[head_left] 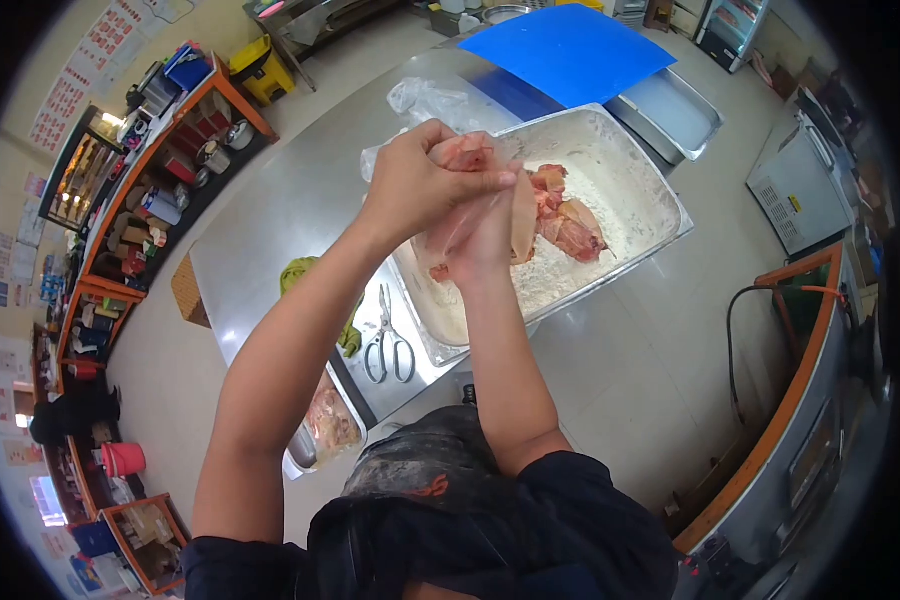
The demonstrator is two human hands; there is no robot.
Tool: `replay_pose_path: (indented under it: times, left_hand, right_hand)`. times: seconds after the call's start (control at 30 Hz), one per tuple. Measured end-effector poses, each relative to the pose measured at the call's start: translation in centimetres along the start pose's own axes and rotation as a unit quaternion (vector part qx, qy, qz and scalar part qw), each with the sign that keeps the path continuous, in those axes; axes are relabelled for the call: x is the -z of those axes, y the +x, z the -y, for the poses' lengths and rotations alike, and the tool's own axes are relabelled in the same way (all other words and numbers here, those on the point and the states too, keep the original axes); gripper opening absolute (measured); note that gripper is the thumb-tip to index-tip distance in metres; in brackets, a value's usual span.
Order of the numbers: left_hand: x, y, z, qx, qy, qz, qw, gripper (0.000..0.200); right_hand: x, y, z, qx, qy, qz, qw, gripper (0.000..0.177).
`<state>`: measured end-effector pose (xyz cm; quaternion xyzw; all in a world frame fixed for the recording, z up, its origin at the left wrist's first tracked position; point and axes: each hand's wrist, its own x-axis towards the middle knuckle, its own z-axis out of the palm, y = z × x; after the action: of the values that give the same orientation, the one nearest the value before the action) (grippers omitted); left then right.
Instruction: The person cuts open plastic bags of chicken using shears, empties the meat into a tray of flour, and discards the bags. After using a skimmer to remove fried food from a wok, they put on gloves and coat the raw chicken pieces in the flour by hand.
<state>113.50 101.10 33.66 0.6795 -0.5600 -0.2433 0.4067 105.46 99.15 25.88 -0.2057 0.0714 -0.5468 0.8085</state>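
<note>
Both my hands are raised over the near left part of a metal tray [675,222] dusted with white flour [625,180]. My left hand [415,180] is closed around a raw piece of chicken [467,150], thumb across its near side. Against the same piece, from below and the right, rests my right hand [482,235]; its fingers are partly hidden and look curled about the meat. More raw chicken pieces [570,228] lie on the flour just right of my hands.
Kitchen shears [388,340] and a green cloth [295,272] lie on the steel table [270,230] to the left. A smaller tray of raw meat [332,420] sits nearer me. Beyond are a clear plastic bag [435,100], a blue sheet [570,55] and another metal pan [675,115].
</note>
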Motion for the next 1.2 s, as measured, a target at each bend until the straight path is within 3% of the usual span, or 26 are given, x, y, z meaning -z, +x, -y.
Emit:
replay_pose_path:
  times: [0.07,0.1,0.17,0.27,0.3,0.37,0.4,0.43,0.47,0.53,0.63,0.73,0.83,0.97,1.07,1.17,1.2]
  left_hand:
    - [-0.2,-0.2,-0.3,0.017,0.025,-0.034,0.999,0.061]
    - [-0.4,0.0,-0.2,0.053,-0.001,-0.047,0.997,0.060]
    - [-0.8,0.6,-0.2,0.126,-0.049,-0.072,0.988,0.058]
    - [-1.1,0.2,-1.3,0.129,-0.252,-0.009,0.959,0.056]
    - [-0.7,0.2,-1.1,0.114,-0.279,0.055,0.952,0.055]
    - [0.3,0.0,-0.2,0.088,-0.329,0.182,0.922,0.054]
    - [0.4,0.0,0.1,0.056,-0.316,0.193,0.927,0.054]
    - [0.4,0.1,0.4,0.024,-0.303,0.202,0.931,0.055]
    - [0.5,0.1,0.5,-0.008,-0.290,0.211,0.934,0.056]
    - [-0.1,0.5,0.5,-0.009,-0.270,0.201,0.942,0.053]
    - [-1.2,1.2,1.3,-0.017,-0.250,0.191,0.949,0.048]
    - [-1.4,1.0,1.7,0.005,-0.224,0.162,0.961,0.045]
    - [-2.2,0.9,0.6,0.004,-0.091,0.111,0.990,0.053]
    - [-4.2,1.4,0.7,0.066,-0.094,0.065,0.991,0.075]
    - [-4.2,-0.1,0.0,-0.002,-0.053,0.026,0.998,0.063]
    - [-2.8,0.8,1.0,-0.014,-0.188,0.191,0.963,0.061]
    - [-2.3,1.1,1.3,-0.005,-0.221,0.222,0.950,0.060]
  right_hand:
    - [0.0,-0.1,-0.1,0.049,-0.114,-0.025,0.992,0.064]
    - [0.3,-0.3,0.5,0.011,-0.138,-0.062,0.988,0.057]
    - [-0.8,-0.8,1.2,0.049,-0.202,-0.133,0.969,0.052]
    - [-0.3,-0.2,1.8,0.154,-0.245,-0.162,0.943,0.047]
    - [0.2,0.0,2.0,0.195,-0.252,-0.157,0.935,0.046]
    - [1.0,-0.1,3.3,0.125,-0.180,-0.159,0.963,0.046]
    - [1.4,-0.3,4.2,0.089,-0.145,-0.159,0.973,0.047]
    - [3.1,0.2,4.3,0.039,-0.109,-0.083,0.990,0.047]
    - [2.7,0.0,4.2,0.025,-0.089,-0.095,0.991,0.040]
    - [1.3,-0.2,4.3,0.002,-0.050,-0.119,0.992,0.028]
    - [-1.6,-1.9,5.2,0.017,0.004,-0.085,0.996,0.027]
    - [3.3,-2.4,5.8,-0.025,-0.280,0.037,0.959,0.030]
    - [3.7,-2.6,5.3,-0.028,-0.264,0.036,0.964,0.034]
    - [3.3,-3.0,5.0,-0.006,-0.196,-0.024,0.980,0.034]
    - [4.1,-2.6,6.0,-0.040,-0.260,-0.018,0.965,0.032]
    - [2.9,-3.1,5.7,0.035,-0.333,-0.102,0.937,0.032]
    - [2.8,-3.3,6.0,0.042,-0.359,-0.086,0.928,0.032]
